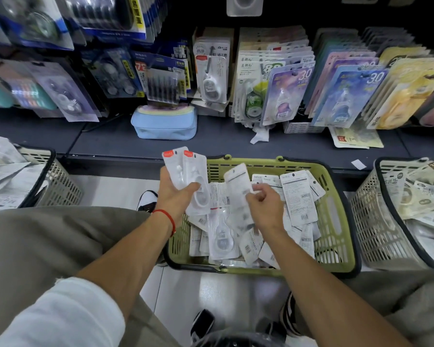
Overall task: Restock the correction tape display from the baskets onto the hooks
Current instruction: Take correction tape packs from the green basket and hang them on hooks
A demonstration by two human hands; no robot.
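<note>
My left hand point(176, 194) grips two red-tabbed correction tape packs point(186, 171) fanned loosely; my right hand point(263, 204) pinches a third pack point(237, 184) above the green basket point(336, 221). Risk: the slick sleeves may slide apart and drop. Matching hooked stock point(212, 73) hangs at twelve o'clock; mis-hanging is possible among neighbouring rows.

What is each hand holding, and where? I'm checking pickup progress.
Left hand grips two white packs by their lower halves. Right hand pinches one pack at its lower edge.
</note>
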